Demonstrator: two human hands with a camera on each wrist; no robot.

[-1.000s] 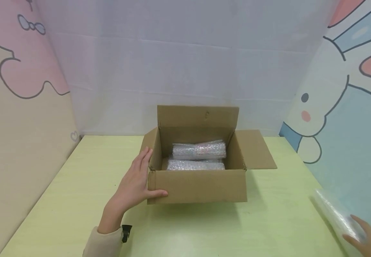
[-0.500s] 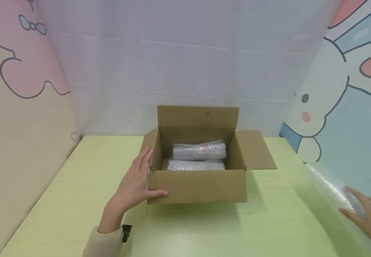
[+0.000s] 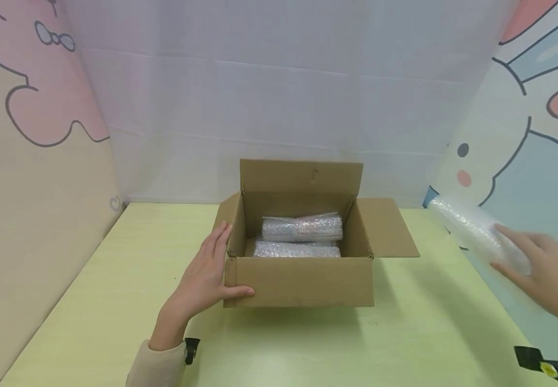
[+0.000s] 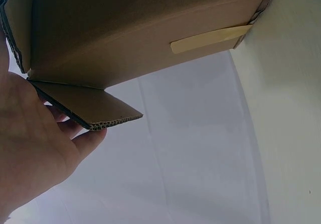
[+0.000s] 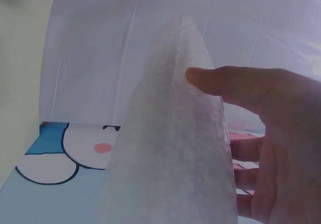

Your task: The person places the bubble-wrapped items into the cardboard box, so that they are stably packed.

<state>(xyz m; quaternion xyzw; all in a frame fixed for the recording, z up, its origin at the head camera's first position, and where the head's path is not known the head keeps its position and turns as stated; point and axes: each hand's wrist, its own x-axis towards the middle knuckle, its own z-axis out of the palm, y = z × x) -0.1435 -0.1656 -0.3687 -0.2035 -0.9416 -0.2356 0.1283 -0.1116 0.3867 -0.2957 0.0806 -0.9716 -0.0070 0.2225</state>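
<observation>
My left hand [image 3: 201, 282] rests on the near left corner of an open cardboard box [image 3: 298, 282]. Its thumb lies along the front flap, and its fingers are extended against the left side flap [image 4: 88, 103]. Inside the box are two bubble-wrapped bundles [image 3: 303, 228], one behind the other. Off to the right, my right hand [image 3: 545, 269] holds a roll of bubble wrap [image 3: 477, 231] in the air, tilted with its far end up to the left. In the right wrist view the thumb presses on the roll [image 5: 170, 123], with the fingers round its other side.
The box stands on a pale yellow-green table [image 3: 114, 301]. Its right flap [image 3: 387, 228] sticks out toward the right hand, and its back flap [image 3: 300, 176] stands up. A white curtain [image 3: 279, 97] hangs behind; printed panels line both sides.
My right hand has lifted the bubble wrap roll off the table's right edge and moved it up and toward the back. The left hand and the box have stayed in place.
</observation>
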